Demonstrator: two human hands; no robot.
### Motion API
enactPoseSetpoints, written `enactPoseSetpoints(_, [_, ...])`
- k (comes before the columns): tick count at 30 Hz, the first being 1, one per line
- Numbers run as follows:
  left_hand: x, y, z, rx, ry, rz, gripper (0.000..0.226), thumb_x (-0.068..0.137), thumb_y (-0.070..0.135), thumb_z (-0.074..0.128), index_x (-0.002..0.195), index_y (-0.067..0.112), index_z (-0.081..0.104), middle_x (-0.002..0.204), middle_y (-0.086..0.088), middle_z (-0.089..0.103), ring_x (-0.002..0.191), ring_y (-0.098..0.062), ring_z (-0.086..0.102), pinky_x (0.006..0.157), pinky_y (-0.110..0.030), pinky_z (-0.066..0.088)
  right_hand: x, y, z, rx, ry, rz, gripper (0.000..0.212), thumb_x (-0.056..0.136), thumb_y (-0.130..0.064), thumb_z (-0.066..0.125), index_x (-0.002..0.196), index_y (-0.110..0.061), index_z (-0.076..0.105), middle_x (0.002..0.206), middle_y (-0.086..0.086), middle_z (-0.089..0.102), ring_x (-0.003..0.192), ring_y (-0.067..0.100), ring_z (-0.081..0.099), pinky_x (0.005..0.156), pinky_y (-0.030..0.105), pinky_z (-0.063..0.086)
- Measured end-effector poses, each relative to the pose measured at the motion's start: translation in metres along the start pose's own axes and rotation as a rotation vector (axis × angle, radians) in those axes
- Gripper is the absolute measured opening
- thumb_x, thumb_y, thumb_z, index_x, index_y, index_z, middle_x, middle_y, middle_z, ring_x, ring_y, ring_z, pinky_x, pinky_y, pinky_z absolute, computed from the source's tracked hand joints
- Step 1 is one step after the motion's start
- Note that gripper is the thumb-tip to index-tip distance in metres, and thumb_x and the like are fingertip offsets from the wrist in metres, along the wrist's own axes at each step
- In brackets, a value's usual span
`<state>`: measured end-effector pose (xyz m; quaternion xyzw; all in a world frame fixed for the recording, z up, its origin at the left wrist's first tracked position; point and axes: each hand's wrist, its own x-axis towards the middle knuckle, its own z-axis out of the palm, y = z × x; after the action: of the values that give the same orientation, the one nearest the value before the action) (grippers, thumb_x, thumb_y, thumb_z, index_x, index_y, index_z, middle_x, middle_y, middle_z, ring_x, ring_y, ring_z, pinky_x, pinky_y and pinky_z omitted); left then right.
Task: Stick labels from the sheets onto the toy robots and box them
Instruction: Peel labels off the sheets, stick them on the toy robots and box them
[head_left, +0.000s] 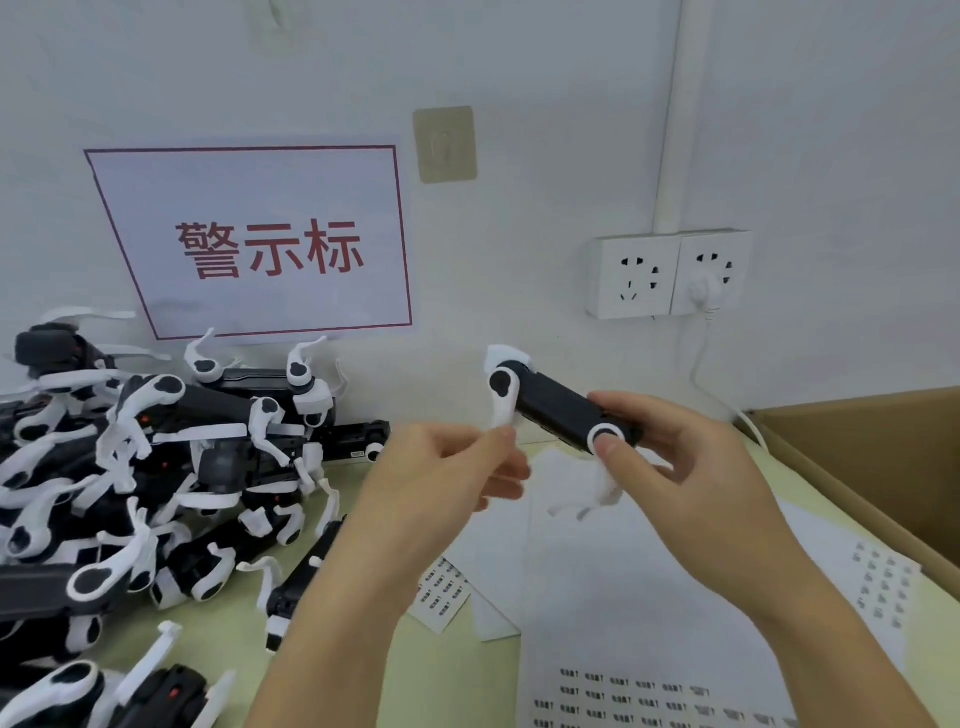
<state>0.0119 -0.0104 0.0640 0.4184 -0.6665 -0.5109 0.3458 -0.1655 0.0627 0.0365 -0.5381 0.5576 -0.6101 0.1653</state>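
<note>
One toy robot, black-bodied with white legs, is held in the air above the tabletop, in front of the wall. We note the right hand curled round its body, thumb on a round joint. The left hand pinches a white leg between thumb and fingertips. Beneath lie label sheets printed with small marks. A pile of toy robots sits to the left, a cardboard box to the right.
</note>
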Motion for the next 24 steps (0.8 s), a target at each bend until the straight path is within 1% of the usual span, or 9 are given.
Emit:
enactPoseSetpoints(2, [-0.001, 0.000, -0.009, 0.131, 0.082, 0.021, 0.041, 0.084, 0.049, 0.068, 0.061, 0.015, 0.066, 0.063, 0.008, 0.071, 0.056, -0.005, 0.065, 0.070, -0.027, 0.050, 0.000, 0.002, -0.003, -0.002, -0.007, 0.022, 0.021, 0.092, -0.022, 0.064, 0.106, -0.036, 0.072, 0.101, -0.015, 0.074, 0.103, 0.002, 0.066, 0.075, 0.011, 0.051])
enactPoseSetpoints(5, [0.002, -0.004, -0.019, 0.221, 0.229, 0.118, 0.046, 0.067, 0.057, 0.080, 0.075, 0.022, 0.052, 0.069, 0.012, 0.056, 0.054, -0.006, 0.047, 0.051, -0.014, 0.038, 0.001, 0.001, -0.007, -0.018, -0.028, 0.057, 0.022, 0.094, -0.019, 0.060, 0.105, -0.033, 0.073, 0.101, -0.012, 0.075, 0.101, 0.004, 0.068, 0.078, 0.017, 0.054])
enactPoseSetpoints(8, [-0.001, -0.005, -0.019, 0.357, 0.150, 0.307, 0.055, 0.067, 0.046, 0.084, 0.111, 0.045, 0.052, 0.114, 0.028, 0.051, 0.103, 0.009, 0.050, 0.077, -0.012, 0.041, -0.001, -0.002, -0.009, -0.062, -0.120, 0.079, 0.023, 0.095, -0.018, 0.060, 0.104, -0.034, 0.073, 0.101, -0.014, 0.075, 0.101, 0.002, 0.067, 0.080, 0.016, 0.052])
enactPoseSetpoints(10, [-0.002, -0.006, -0.014, 0.536, -0.014, 0.401, 0.060, 0.071, 0.043, 0.082, 0.122, 0.051, 0.050, 0.125, 0.037, 0.045, 0.120, 0.013, 0.039, 0.093, -0.009, 0.035, -0.002, -0.003, -0.007, -0.077, -0.200, 0.089, 0.023, 0.096, -0.017, 0.060, 0.106, -0.033, 0.073, 0.100, -0.015, 0.074, 0.102, 0.002, 0.067, 0.082, 0.017, 0.050])
enactPoseSetpoints(12, [-0.001, -0.007, -0.006, 0.725, -0.099, 0.441, 0.045, 0.079, 0.041, 0.078, 0.118, 0.047, 0.057, 0.116, 0.030, 0.055, 0.116, 0.003, 0.044, 0.099, -0.017, 0.037, -0.003, -0.003, -0.003, -0.068, -0.247, 0.110, 0.020, 0.094, -0.022, 0.064, 0.109, -0.034, 0.072, 0.101, -0.015, 0.075, 0.104, 0.003, 0.067, 0.089, 0.024, 0.050])
enactPoseSetpoints(15, [0.003, -0.012, 0.002, 0.805, -0.026, 0.406, 0.023, 0.083, 0.036, 0.075, 0.103, 0.037, 0.063, 0.092, 0.017, 0.064, 0.095, -0.009, 0.055, 0.089, -0.037, 0.047, -0.004, 0.001, 0.003, -0.068, -0.293, 0.156, 0.031, 0.089, -0.031, 0.064, 0.119, -0.039, 0.066, 0.108, -0.016, 0.073, 0.107, 0.003, 0.066, 0.097, 0.029, 0.049])
enactPoseSetpoints(19, [0.011, -0.029, 0.003, 0.885, 0.092, 0.337, 0.028, 0.083, 0.039, 0.072, 0.101, 0.035, 0.051, 0.095, 0.016, 0.060, 0.095, -0.013, 0.053, 0.084, -0.034, 0.038, -0.004, 0.008, -0.008, -0.151, -0.272, 0.263, 0.036, 0.095, -0.042, 0.058, 0.130, -0.044, 0.055, 0.113, -0.024, 0.069, 0.105, -0.008, 0.064, 0.096, 0.027, 0.049])
enactPoseSetpoints(22, [0.020, -0.048, 0.000, 1.003, 0.209, 0.291, 0.037, 0.084, 0.036, 0.071, 0.105, 0.034, 0.040, 0.101, 0.014, 0.054, 0.096, -0.017, 0.044, 0.078, -0.034, 0.035, -0.006, 0.017, -0.040, -0.364, -0.148, 0.442, 0.027, 0.092, -0.045, 0.058, 0.119, -0.038, 0.060, 0.104, -0.014, 0.070, 0.090, 0.002, 0.070, 0.091, 0.040, 0.057])
enactPoseSetpoints(24, [0.025, -0.060, -0.002, 1.069, 0.247, 0.214, 0.043, 0.083, 0.036, 0.073, 0.109, 0.035, 0.038, 0.109, 0.013, 0.053, 0.099, -0.017, 0.039, 0.079, -0.034, 0.033, -0.013, 0.023, -0.068, -0.543, -0.184, 0.623, 0.019, 0.095, -0.041, 0.058, 0.113, -0.034, 0.059, 0.102, -0.007, 0.068, 0.086, 0.010, 0.070, 0.087, 0.040, 0.058])
